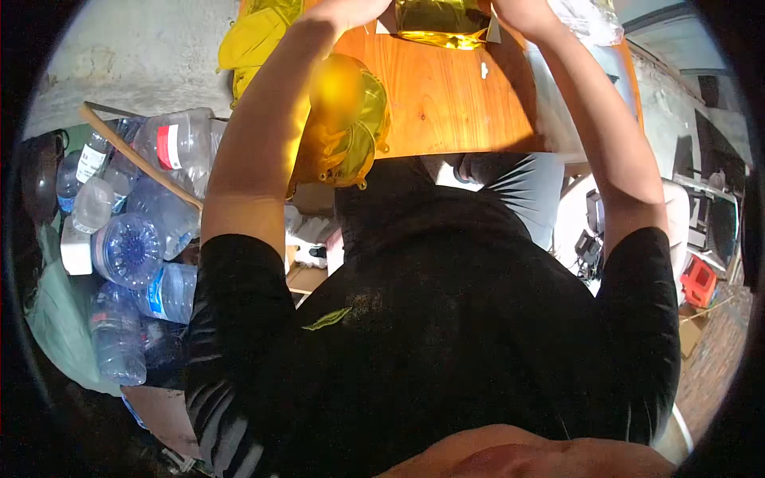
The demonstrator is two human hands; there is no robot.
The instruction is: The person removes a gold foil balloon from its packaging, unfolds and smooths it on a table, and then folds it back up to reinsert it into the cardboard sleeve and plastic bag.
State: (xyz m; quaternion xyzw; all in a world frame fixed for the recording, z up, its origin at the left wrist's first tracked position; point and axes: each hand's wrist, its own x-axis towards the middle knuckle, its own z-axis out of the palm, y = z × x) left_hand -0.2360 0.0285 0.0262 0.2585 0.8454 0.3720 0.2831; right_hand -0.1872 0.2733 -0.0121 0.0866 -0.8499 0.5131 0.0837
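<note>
Both my arms reach forward over the orange wooden table point(446, 103). My left hand point(358, 9) is at the top edge, left of a shiny yellow see-through packet point(442, 22); its fingers are cut off by the frame. My right hand point(522, 12) is at the packet's right side, its fingers also out of view. What either hand grips cannot be made out. Beside my left forearm, a glossy yellow film piece point(351, 135) hangs over the table's near left edge. More yellow film point(259, 40) lies at the upper left.
Clear plastic point(586, 20) lies at the table's upper right. Many empty plastic bottles point(131, 251) and a wooden stick point(139, 159) are piled at the left. A red object point(699, 281) sits low at the right. A green leaf-like piece point(327, 319) is on my black shirt.
</note>
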